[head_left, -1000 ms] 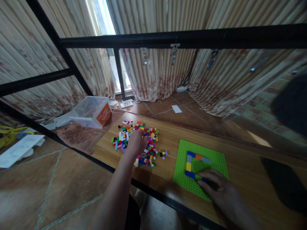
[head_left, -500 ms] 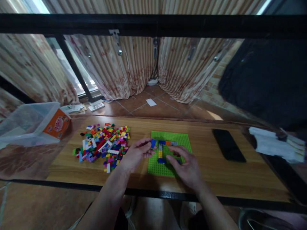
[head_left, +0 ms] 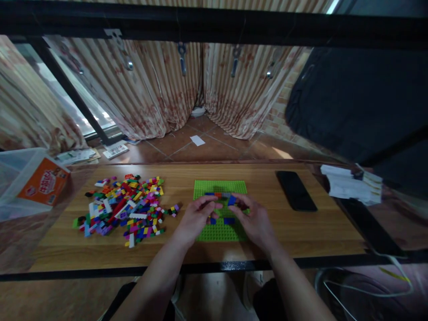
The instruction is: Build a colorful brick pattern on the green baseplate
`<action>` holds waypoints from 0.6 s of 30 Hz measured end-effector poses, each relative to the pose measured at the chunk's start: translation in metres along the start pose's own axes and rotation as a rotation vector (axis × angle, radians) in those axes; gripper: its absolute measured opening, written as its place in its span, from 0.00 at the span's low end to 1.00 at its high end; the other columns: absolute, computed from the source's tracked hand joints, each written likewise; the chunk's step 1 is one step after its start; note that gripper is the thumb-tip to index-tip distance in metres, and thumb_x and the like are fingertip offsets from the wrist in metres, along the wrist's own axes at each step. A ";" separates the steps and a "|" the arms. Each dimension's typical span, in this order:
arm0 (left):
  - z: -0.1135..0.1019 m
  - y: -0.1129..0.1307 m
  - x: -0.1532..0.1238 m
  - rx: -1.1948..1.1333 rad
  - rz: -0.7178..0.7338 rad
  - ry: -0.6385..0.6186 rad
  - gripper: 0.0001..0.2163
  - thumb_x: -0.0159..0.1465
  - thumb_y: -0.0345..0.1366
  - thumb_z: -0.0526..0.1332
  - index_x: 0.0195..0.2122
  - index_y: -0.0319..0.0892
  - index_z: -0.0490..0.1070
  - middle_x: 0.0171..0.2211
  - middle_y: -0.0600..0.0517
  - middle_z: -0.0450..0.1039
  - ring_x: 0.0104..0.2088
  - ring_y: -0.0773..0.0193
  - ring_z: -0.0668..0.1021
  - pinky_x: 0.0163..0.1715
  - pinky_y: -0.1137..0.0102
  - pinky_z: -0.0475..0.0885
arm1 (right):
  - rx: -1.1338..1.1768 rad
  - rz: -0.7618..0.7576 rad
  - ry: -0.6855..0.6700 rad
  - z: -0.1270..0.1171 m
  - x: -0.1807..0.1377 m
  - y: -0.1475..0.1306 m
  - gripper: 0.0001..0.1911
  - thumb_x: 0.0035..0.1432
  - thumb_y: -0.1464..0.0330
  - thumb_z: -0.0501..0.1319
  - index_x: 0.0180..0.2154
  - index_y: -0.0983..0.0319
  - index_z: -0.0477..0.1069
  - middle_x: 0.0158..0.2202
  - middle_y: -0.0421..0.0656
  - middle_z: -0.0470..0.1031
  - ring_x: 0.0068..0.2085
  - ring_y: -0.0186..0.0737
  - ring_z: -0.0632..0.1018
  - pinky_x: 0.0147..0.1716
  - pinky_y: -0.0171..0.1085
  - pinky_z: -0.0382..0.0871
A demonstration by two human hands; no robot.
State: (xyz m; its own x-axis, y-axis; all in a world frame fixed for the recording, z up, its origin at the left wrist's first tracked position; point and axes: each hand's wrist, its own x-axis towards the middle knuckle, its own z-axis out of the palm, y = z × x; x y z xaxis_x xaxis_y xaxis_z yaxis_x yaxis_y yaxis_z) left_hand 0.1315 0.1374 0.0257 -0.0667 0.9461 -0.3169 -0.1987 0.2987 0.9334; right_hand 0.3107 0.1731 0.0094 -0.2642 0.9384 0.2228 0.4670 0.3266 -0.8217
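Note:
A green baseplate [head_left: 219,232] lies on the wooden table in front of me, with blue, orange and grey bricks fixed on it; my hands partly hide them. Between the thumb and fingers of my right hand [head_left: 254,220] is a blue brick [head_left: 232,200], held above the right part of the plate. My left hand [head_left: 195,219] hovers over the plate's left side, its fingers loosely bent and apart, with no brick visible in them. Another blue brick [head_left: 229,221] sits on the plate below the held one.
A heap of mixed loose bricks [head_left: 133,207] spreads over the table's left part. A clear plastic box [head_left: 15,158] with an orange label stands at far left. To the right lie a black phone [head_left: 296,191], white papers [head_left: 347,183] and a dark flat object [head_left: 369,227].
The blue brick has passed from my left hand to my right hand. The camera view has shifted, moving the table and plate leftward in the picture.

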 end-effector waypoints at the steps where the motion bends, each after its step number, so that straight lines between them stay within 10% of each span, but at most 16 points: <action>1: -0.001 0.000 0.002 0.009 0.017 0.050 0.14 0.56 0.40 0.63 0.42 0.39 0.74 0.35 0.48 0.78 0.26 0.69 0.74 0.24 0.74 0.63 | -0.015 0.034 0.025 -0.004 0.002 0.005 0.16 0.58 0.63 0.61 0.47 0.59 0.74 0.39 0.44 0.77 0.38 0.42 0.76 0.41 0.42 0.71; 18: -0.016 -0.003 0.011 0.409 0.175 0.231 0.09 0.54 0.30 0.57 0.34 0.40 0.76 0.23 0.54 0.76 0.21 0.67 0.72 0.23 0.74 0.63 | -0.219 0.032 -0.144 0.001 0.011 0.019 0.17 0.58 0.70 0.59 0.50 0.58 0.73 0.40 0.44 0.77 0.41 0.42 0.76 0.46 0.44 0.69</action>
State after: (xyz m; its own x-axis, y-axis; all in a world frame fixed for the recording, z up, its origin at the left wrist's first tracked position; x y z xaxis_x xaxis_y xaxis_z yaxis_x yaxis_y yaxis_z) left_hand 0.1160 0.1452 0.0166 -0.2884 0.9478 -0.1359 0.2309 0.2066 0.9508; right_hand 0.3158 0.1893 -0.0045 -0.3564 0.9279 0.1093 0.6444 0.3288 -0.6904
